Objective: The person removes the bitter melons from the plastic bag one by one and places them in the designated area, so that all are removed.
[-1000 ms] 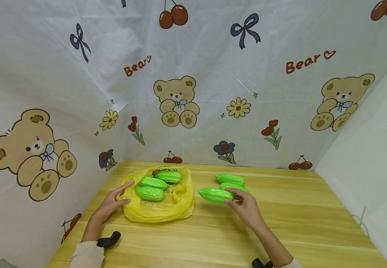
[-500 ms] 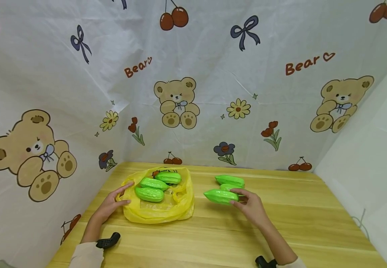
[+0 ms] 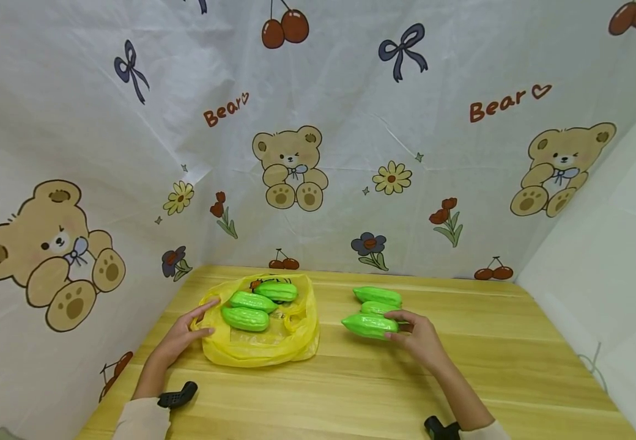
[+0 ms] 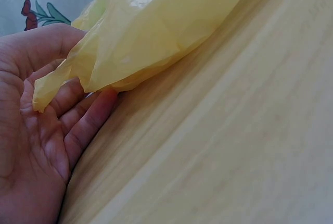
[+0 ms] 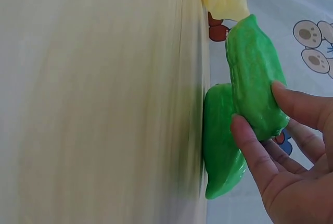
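My right hand (image 3: 419,342) pinches one end of a bright green bitter melon (image 3: 370,326), thumb on one side and fingers on the other. In the right wrist view that bitter melon (image 5: 255,73) is raised off the tabletop. Behind it lie two more, a middle bitter melon (image 3: 375,307) partly hidden by it and a far bitter melon (image 3: 378,296). On the left, my left hand (image 3: 180,333) holds the rim of a yellow plastic bag (image 3: 257,357); the bag's edge (image 4: 57,81) passes between its fingers. Inside the spread bag lie three bitter melons (image 3: 246,318).
The wooden table (image 3: 323,403) reaches back to a white cloth wall (image 3: 340,110) printed with bears and flowers. A plain white wall (image 3: 626,244) bounds the right side. Bare wood separates the bag from the loose bitter melons.
My right hand has shifted to the right and slightly nearer with the bitter melon in its grip. The left hand and the bag stay where they were.
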Demonstrator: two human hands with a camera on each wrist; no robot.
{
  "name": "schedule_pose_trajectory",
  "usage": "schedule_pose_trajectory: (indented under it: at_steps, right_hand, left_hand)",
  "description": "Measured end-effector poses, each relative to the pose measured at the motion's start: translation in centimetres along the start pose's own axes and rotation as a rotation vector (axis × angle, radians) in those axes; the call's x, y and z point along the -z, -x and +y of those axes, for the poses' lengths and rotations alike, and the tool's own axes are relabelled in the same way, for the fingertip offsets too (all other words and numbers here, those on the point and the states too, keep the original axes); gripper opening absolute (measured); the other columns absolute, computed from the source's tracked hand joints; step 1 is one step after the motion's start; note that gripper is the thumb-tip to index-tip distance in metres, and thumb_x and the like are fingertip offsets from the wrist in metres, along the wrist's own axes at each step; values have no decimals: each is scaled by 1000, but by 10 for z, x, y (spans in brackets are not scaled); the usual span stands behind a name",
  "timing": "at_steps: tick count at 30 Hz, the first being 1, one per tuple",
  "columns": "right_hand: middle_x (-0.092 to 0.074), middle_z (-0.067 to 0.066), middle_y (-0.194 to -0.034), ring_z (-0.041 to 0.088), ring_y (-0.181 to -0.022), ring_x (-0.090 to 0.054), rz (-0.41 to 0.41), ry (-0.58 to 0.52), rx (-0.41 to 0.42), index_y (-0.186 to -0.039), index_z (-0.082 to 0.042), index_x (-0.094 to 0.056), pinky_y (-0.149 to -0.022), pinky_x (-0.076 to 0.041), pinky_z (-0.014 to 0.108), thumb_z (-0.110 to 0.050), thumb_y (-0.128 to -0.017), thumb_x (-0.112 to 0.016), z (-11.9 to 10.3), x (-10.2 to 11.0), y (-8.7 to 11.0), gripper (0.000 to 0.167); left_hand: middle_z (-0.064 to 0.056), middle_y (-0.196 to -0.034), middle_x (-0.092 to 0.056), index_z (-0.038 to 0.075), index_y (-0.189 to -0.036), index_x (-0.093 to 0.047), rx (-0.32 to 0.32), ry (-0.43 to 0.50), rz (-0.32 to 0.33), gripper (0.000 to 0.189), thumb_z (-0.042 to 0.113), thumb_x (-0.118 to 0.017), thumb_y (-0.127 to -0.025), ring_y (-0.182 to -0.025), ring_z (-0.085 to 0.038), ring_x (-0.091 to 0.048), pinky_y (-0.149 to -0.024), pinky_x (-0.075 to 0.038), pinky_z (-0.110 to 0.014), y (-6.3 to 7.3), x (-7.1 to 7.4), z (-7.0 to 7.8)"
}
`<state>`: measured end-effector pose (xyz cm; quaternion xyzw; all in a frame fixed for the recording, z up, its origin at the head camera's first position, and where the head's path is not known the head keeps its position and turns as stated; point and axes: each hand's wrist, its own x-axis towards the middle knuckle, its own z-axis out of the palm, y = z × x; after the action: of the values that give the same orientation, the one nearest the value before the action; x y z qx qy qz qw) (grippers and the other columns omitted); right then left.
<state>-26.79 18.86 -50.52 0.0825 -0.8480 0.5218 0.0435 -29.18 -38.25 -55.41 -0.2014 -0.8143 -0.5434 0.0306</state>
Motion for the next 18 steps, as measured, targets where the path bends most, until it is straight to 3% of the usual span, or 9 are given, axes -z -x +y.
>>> schedule_pose_trajectory:
  at_steps: [18]
  right_hand:
    - [-64, 18, -127, 36, -113, -64, -33, -31, -56, -122, -2, -69, -85, -56, 31, 0, -85, -79, 12, 12, 0, 38]
  left_hand:
    - [-21, -161, -33, 4, -155, -40, -9, 24, -9, 64, 7, -67, -97, -142, 10, -24, -102, -23, -5, 0, -1, 3]
